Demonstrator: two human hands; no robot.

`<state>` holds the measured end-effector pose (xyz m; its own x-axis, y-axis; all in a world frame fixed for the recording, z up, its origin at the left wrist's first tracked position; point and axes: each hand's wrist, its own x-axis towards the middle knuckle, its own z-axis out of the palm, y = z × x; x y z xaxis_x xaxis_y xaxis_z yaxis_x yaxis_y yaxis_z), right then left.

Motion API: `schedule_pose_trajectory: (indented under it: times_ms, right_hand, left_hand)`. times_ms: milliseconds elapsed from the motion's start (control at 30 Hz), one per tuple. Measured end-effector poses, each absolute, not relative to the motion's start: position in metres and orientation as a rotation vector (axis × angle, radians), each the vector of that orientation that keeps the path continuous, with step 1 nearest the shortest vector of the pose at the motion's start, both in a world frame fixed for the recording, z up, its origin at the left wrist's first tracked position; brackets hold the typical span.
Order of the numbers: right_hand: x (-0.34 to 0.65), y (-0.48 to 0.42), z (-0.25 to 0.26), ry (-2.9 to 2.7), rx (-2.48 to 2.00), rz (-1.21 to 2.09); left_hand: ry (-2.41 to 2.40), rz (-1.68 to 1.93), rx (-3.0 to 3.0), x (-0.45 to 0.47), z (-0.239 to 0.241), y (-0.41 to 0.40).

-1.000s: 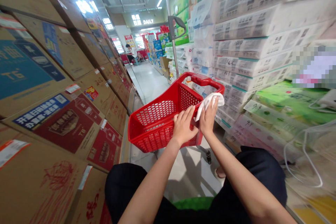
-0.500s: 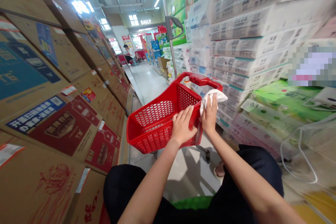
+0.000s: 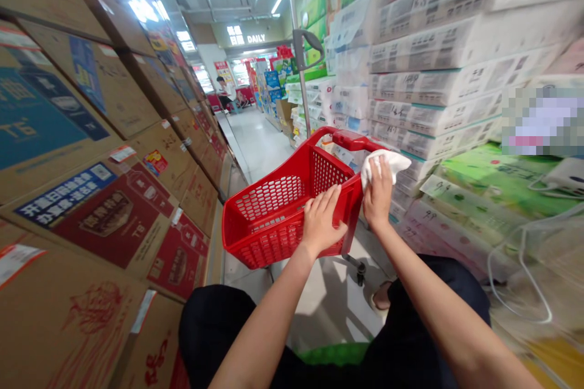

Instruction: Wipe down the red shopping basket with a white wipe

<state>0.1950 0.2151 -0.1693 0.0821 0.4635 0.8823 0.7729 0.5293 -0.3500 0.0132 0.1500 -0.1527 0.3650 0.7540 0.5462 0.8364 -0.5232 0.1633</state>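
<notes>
A red plastic shopping cart (image 3: 269,237) with perforated basket walls stands in front of my knees, its handle (image 3: 349,140) toward the right. My left hand (image 3: 323,219) lies on the near side rim of the basket with its fingers stretched out over the edge. At the handle end, my right hand (image 3: 379,191) presses a white cloth (image 3: 396,165) against the corner of the cart. The cloth covers part of the handle there, and one end of it sticks out to the right.
Stacked cardboard cartons (image 3: 104,213) line the left side. On the right rise piles of wrapped packs (image 3: 415,88), with a white cable (image 3: 524,273) hanging beside them. A metal pole (image 3: 305,97) stands behind the cart. A person (image 3: 223,94) sits far down the aisle.
My right hand and the cloth have slid a little to the right along the cart's handle end. My left hand stays on the basket rim.
</notes>
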Motion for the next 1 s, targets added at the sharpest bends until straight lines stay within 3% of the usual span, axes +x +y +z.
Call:
schedule_pose_trajectory:
  times_ms: [267,433,700,1000]
  right_hand:
    - [0.199,0.189,-0.175,-2.007,-1.046,-0.394]
    - [0.223,0.213,-0.142,-1.749,-1.129,-0.358]
    - [0.181,0.187,-0.183,-1.921,-1.017,-0.179]
    - [0.195,0.202,-0.171,-1.695,-1.08,-0.218]
  left_hand:
    - [-1.441,-0.881,-2.442,0.014,-0.156,0.154]
    - [-1.403,-0.932,-2.459,0.018,-0.154,0.154]
    - [-1.403,-0.962,-2.447,0.025,-0.158,0.156]
    - [-1.406,-0.96,-2.492,0.026,-0.153,0.155]
